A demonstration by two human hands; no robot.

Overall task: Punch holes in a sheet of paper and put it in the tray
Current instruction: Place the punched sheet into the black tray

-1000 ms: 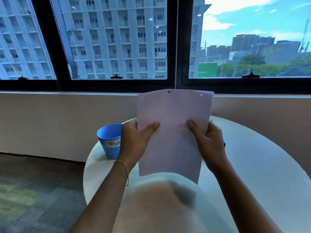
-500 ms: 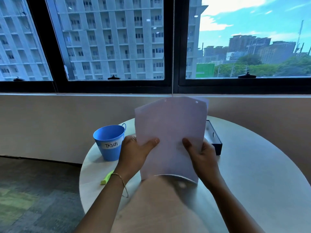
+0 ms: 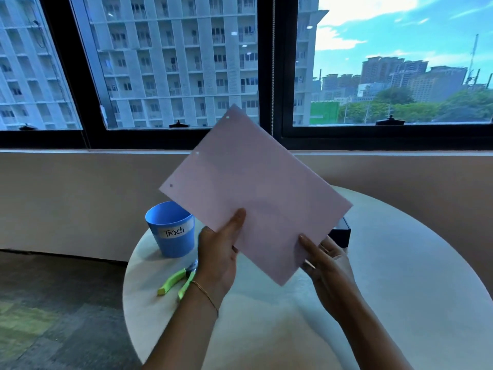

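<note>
**Punched pink sheet held tilted above the round tabletop**

While the round white tabletop [image 3: 400, 276] carries everything else, the sheet of paper [image 3: 256, 198] hangs in the air above its far half, turned so one corner points up toward the window. Near the tabletop's far left edge stands a blue cup [image 3: 170, 231] with a white label reading "Trash". Just nearer along that left edge lies a hole punch [image 3: 178, 280] with green handles, flat on the surface and apart from the cup. The left hand [image 3: 217, 259] grips the sheet's lower left edge, thumb pressed on the near face and fingers closed behind it; a thin bracelet circles the wrist. Three small holes run along the sheet's upper left edge. The right hand [image 3: 329, 265] is at the sheet's lower right edge with its fingers spread wide, palm open behind the paper; whether it touches is unclear. Behind the sheet's right corner, a dark tray [image 3: 342, 233] sits toward the far edge, mostly hidden.
</note>
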